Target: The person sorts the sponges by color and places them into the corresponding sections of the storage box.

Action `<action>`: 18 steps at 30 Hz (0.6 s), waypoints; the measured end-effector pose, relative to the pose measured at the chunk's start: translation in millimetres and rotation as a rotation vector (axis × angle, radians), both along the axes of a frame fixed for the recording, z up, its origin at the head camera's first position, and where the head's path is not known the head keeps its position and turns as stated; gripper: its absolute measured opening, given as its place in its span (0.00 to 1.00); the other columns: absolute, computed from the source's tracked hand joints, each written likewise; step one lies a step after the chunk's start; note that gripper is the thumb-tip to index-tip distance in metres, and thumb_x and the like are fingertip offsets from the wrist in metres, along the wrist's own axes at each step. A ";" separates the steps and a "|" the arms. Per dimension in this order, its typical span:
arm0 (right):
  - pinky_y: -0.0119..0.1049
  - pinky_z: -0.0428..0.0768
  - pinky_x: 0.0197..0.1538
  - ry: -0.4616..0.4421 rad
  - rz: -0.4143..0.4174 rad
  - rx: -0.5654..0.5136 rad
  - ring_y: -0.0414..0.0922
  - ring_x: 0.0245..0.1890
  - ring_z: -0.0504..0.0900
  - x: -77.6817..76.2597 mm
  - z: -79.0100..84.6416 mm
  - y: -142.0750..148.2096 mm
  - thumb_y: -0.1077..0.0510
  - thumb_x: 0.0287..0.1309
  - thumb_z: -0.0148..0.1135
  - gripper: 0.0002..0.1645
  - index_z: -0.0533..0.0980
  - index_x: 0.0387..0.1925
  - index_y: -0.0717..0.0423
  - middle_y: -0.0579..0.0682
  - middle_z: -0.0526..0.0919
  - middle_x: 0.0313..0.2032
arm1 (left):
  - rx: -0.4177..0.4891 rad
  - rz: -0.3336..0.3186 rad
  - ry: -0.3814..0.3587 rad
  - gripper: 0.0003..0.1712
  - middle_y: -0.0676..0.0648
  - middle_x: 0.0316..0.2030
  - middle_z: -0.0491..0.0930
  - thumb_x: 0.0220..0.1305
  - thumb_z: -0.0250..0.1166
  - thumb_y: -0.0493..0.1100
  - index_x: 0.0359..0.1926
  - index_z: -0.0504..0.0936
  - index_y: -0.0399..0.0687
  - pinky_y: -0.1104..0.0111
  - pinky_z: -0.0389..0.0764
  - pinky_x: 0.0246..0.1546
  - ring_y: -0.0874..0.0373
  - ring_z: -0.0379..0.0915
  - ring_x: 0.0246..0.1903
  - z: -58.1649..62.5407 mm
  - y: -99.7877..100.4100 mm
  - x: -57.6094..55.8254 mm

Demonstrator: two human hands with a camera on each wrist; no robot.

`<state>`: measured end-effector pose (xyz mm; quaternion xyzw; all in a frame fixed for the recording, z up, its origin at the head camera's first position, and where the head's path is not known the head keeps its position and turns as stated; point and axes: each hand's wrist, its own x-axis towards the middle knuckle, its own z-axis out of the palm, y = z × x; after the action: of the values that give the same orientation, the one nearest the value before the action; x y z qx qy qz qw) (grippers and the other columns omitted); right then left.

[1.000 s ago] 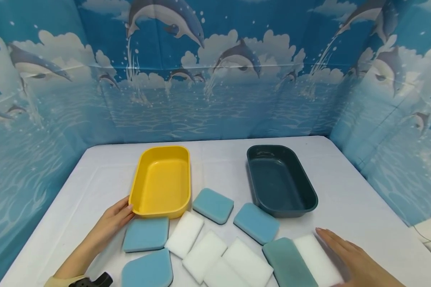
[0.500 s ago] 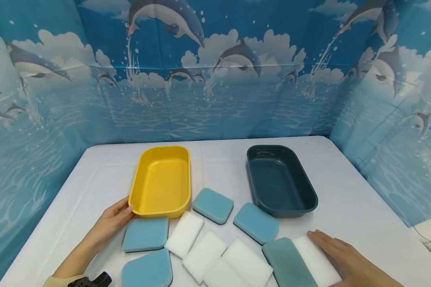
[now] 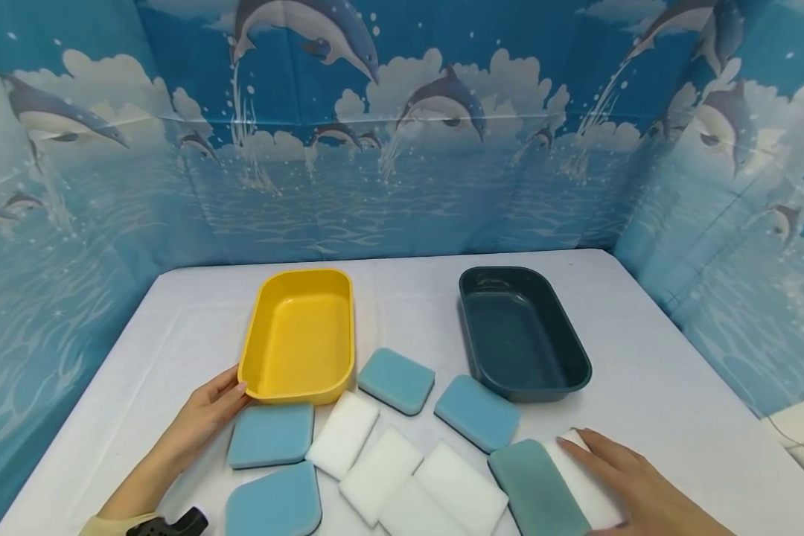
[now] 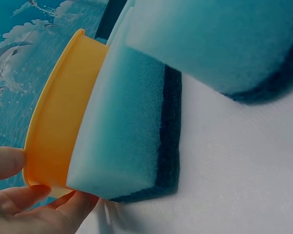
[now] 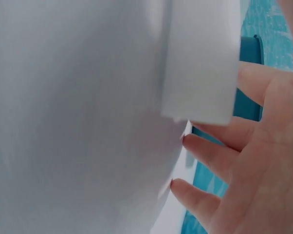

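My left hand (image 3: 204, 417) grips the near-left corner of a yellow tray (image 3: 249, 342). In the left wrist view its thumb is against the tray's side and fingertips lie at the base. My right hand (image 3: 633, 476) holds a white sponge (image 3: 583, 487) at the front right. Its fingers reach over the far end and its thumb is at the near end. Beside that sponge, on its left, lies a greenish sponge (image 3: 539, 487) with a dark underside. In the right wrist view the white sponge (image 5: 202, 63) partly hides the right hand's fingers.
A dark teal tray (image 3: 465, 320) stands at the back right. Several white sponges (image 3: 382, 476) lie overlapping at front centre. Several blue sponges, such as one (image 3: 479, 413) near the teal tray and another (image 3: 271, 435) below the yellow tray, lie around. A dolphin-print curtain (image 3: 402, 193) encloses the table.
My right hand has shifted left onto the white sponge, its fingers now over the far end. The left hand and both trays have stayed put; the head view has tilted slightly.
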<state>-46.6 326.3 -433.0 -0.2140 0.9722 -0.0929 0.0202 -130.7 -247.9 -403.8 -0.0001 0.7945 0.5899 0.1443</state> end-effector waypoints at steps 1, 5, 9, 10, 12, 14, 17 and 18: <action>0.46 0.80 0.41 0.023 0.003 0.005 0.52 0.50 0.75 0.5 0.0 -0.7 0.27 0.33 0.69 0.60 0.57 0.69 0.36 0.53 0.69 0.62 | -0.001 0.000 0.000 0.40 0.36 0.73 0.46 0.71 0.48 0.55 0.73 0.44 0.39 0.82 0.73 0.55 0.93 0.60 0.47 -0.2 0.1 -0.1; 0.38 0.80 0.39 0.070 0.020 0.027 0.47 0.49 0.76 1.2 0.6 0.8 0.28 0.33 0.69 0.59 0.59 0.68 0.39 0.50 0.72 0.59 | -0.008 0.001 -0.003 0.40 0.36 0.73 0.46 0.71 0.48 0.55 0.73 0.44 0.39 0.83 0.73 0.54 0.93 0.60 0.47 -1.3 0.1 -0.4; 0.34 0.81 0.39 -0.019 -0.001 0.029 0.43 0.50 0.74 0.6 0.1 6.7 0.32 0.43 0.66 0.52 0.57 0.69 0.38 0.48 0.69 0.61 | -0.004 0.002 -0.010 0.40 0.35 0.73 0.45 0.72 0.47 0.54 0.73 0.43 0.38 0.82 0.73 0.55 0.93 0.60 0.47 -2.2 -0.4 -0.1; 0.32 0.80 0.38 -0.029 -0.008 0.018 0.41 0.51 0.73 1.0 -0.7 8.5 0.34 0.45 0.66 0.51 0.57 0.69 0.38 0.48 0.69 0.60 | -0.001 0.001 -0.011 0.40 0.35 0.73 0.45 0.72 0.47 0.54 0.73 0.43 0.38 0.82 0.73 0.54 0.93 0.60 0.47 -2.4 -0.5 -0.1; 0.30 0.80 0.37 -0.018 -0.004 0.000 0.36 0.52 0.71 2.1 -3.0 12.3 0.37 0.48 0.66 0.48 0.58 0.69 0.40 0.49 0.69 0.60 | 0.005 -0.001 -0.012 0.40 0.34 0.73 0.45 0.72 0.46 0.54 0.73 0.43 0.38 0.82 0.72 0.55 0.93 0.60 0.47 -2.9 -0.9 -0.1; 0.28 0.79 0.36 0.007 0.000 -0.027 0.29 0.52 0.68 3.5 -5.1 15.2 0.40 0.48 0.67 0.47 0.59 0.68 0.41 0.48 0.69 0.59 | 0.013 -0.003 -0.013 0.39 0.34 0.73 0.44 0.72 0.46 0.54 0.73 0.42 0.38 0.82 0.72 0.55 0.93 0.60 0.47 -3.2 -1.0 -0.1; 0.26 0.78 0.35 0.097 0.003 -0.077 0.22 0.51 0.65 6.0 -8.1 18.0 0.45 0.43 0.72 0.46 0.64 0.65 0.43 0.44 0.69 0.57 | 0.025 -0.012 -0.004 0.39 0.34 0.73 0.44 0.72 0.46 0.53 0.73 0.42 0.37 0.83 0.72 0.54 0.92 0.60 0.48 -4.3 -1.3 -0.4; 0.24 0.78 0.35 0.130 0.007 -0.094 0.21 0.50 0.65 6.2 -8.6 18.7 0.47 0.41 0.73 0.46 0.66 0.64 0.43 0.42 0.69 0.57 | 0.028 -0.012 -0.003 0.39 0.33 0.73 0.44 0.72 0.46 0.53 0.73 0.42 0.37 0.84 0.72 0.54 0.92 0.61 0.48 -4.4 -1.2 -0.4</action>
<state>-40.4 344.9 -441.5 -0.2237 0.9653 -0.1245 -0.0525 -131.1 -249.1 -408.3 0.0061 0.7858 0.6003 0.1489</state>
